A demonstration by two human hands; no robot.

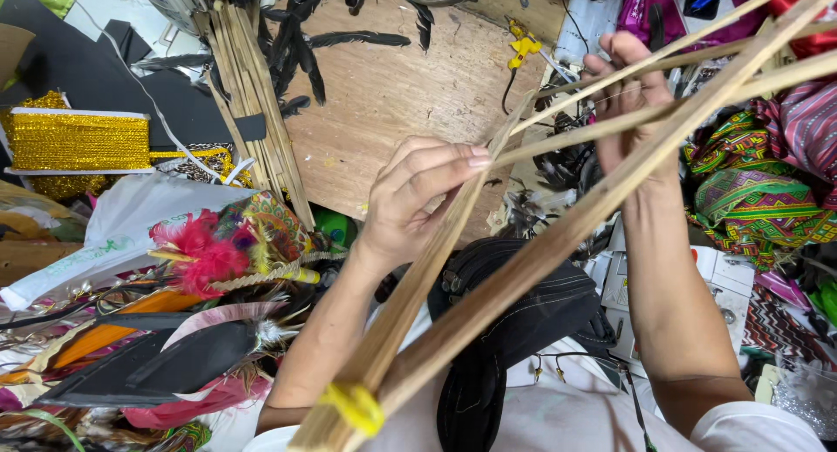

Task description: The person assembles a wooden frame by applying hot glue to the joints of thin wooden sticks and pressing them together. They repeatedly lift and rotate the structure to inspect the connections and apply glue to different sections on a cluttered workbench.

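Left hand [417, 203] pinches bamboo sticks [540, 251] bound by yellow band [355, 407]; right hand [629, 99] grips spread stick ends.

Thin tan bamboo sticks [558, 234], bound at the near end by yellow tie [353, 407], fanning apart toward upper right.

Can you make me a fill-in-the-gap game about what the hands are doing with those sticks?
1. The bamboo strips are tied together near the bottom with a ____ band.
2. The left hand pinches one strip between its ____.
3. Far out on the wooden board lie several ____ feathers.
4. The right hand holds the strips where they spread ____.

Missing words: yellow; fingertips; black; apart
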